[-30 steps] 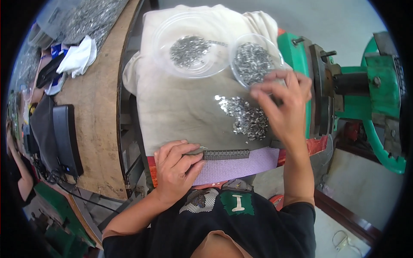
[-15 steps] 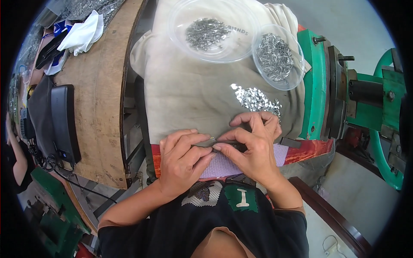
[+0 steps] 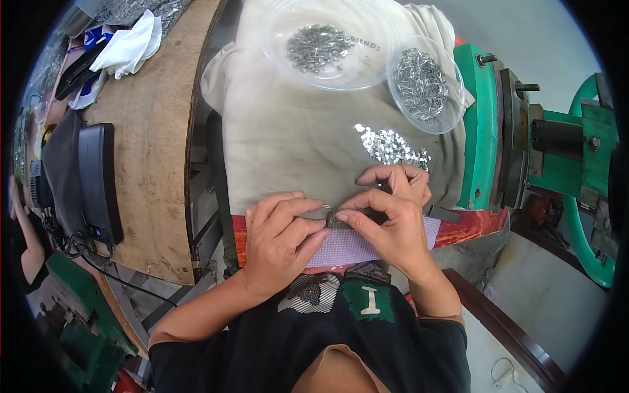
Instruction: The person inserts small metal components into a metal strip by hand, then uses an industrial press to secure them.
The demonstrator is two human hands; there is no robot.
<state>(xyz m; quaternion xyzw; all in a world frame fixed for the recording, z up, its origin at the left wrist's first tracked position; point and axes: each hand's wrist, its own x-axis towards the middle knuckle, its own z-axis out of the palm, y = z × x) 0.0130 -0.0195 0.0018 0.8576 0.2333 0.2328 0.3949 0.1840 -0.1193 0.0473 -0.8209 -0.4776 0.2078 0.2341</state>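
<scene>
A small dark metal block (image 3: pixel 333 220) stands at the near edge of the cloth, between my two hands. My left hand (image 3: pixel 278 229) has its fingers curled, with the fingertips and thumb close together at the block's left side. A thin, shiny metal pin (image 3: pixel 326 205) shows by one left fingertip. From the other side, the thumb and forefinger of my right hand (image 3: pixel 396 213) pinch together at the block's top; whatever is between them is too small to make out. Past the right hand lies a loose pile of small flat silvery pieces (image 3: pixel 390 147).
Two clear plastic bowls stand farther back: a large bowl (image 3: pixel 367 73) and a smaller bowl (image 3: pixel 452 121), both holding small metal pins. A green machine (image 3: pixel 473 131) borders the right. To the left, a wooden table (image 3: pixel 154 137) carries a black box (image 3: pixel 97 183) and cable.
My hands have drawn slightly apart, so the dark block shows more plainly between them. The right fingertips have shifted a little rightward.
</scene>
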